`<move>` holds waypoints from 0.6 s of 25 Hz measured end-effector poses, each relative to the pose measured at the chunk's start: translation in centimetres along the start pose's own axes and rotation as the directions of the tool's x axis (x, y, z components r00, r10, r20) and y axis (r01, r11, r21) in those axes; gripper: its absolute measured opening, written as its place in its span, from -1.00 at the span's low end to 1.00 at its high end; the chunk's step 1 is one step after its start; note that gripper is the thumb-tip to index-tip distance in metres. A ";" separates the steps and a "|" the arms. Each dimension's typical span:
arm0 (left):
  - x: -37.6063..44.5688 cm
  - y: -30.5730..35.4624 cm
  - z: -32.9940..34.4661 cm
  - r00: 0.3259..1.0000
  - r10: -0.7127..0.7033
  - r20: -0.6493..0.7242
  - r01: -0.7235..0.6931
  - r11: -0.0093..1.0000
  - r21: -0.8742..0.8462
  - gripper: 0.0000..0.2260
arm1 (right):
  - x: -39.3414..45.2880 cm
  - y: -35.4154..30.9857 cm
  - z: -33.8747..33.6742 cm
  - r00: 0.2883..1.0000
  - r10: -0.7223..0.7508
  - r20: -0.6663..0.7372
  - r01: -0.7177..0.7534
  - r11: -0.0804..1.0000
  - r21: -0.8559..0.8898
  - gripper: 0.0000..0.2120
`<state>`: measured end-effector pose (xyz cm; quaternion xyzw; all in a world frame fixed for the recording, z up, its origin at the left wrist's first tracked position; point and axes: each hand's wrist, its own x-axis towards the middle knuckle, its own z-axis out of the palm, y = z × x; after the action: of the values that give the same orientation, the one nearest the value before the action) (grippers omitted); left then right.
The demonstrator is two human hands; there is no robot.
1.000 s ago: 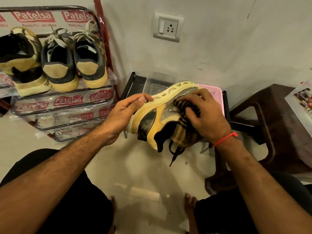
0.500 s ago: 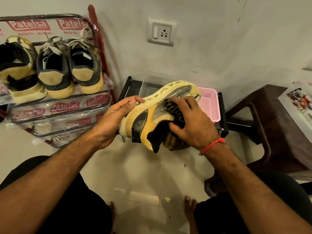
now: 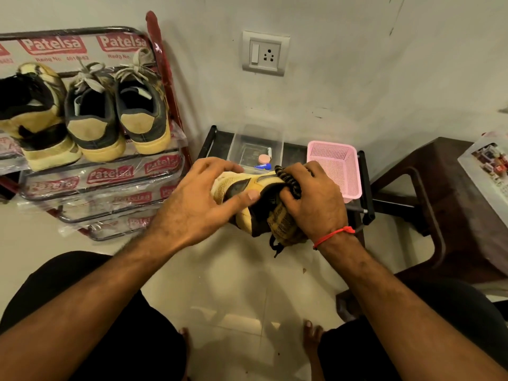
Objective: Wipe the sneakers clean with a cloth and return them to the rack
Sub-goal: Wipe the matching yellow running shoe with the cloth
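A yellow and black sneaker (image 3: 242, 188) is held in the air between my knees. My left hand (image 3: 200, 204) grips its heel end, thumb across the side. My right hand (image 3: 316, 202) grips a striped brown cloth (image 3: 283, 224) bunched against the sneaker's opening; a black lace hangs below. On the left stands the metal shoe rack (image 3: 96, 182), wrapped in printed plastic. Its top shelf carries the matching yellow sneaker (image 3: 33, 119) and a pair of dark grey sneakers (image 3: 115, 114), heels toward me.
Behind my hands a low black stand (image 3: 211, 138) bears a clear plastic box (image 3: 258, 144) and a pink basket (image 3: 338, 166). A dark brown plastic chair (image 3: 445, 204) stands at right. A wall socket (image 3: 265, 53) is above. Pale tiled floor lies below.
The sneaker has turned and dropped lower, its sole no longer showing. My left hand has shifted over the heel, thumb now on the side. My right hand with the cloth stays at the opening.
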<state>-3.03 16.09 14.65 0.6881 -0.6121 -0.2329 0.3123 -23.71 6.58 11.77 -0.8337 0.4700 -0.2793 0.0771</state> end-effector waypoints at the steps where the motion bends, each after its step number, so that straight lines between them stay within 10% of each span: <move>1: -0.5 1.0 0.1 0.999 -0.008 0.036 0.004 0.993 0.116 -0.32 | 0.2 -0.2 -0.1 0.999 0.034 -0.030 -0.033 0.999 0.028 -0.71; 8: 1.1 3.3 -0.1 0.975 0.082 -0.205 0.061 0.793 0.606 -0.58 | -0.6 -3.2 -1.0 0.987 0.121 -0.102 -0.091 0.962 0.259 -0.70; 15: 2.1 -1.4 0.7 0.817 0.368 -0.444 -0.154 0.881 0.447 -0.75 | -2.4 -6.0 -1.0 0.985 0.079 0.155 -0.154 0.807 0.570 -0.80</move>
<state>-2.20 13.98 13.32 0.6806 -0.6295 0.1331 0.3505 -20.76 11.95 14.02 -0.7557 0.4075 -0.3518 0.3730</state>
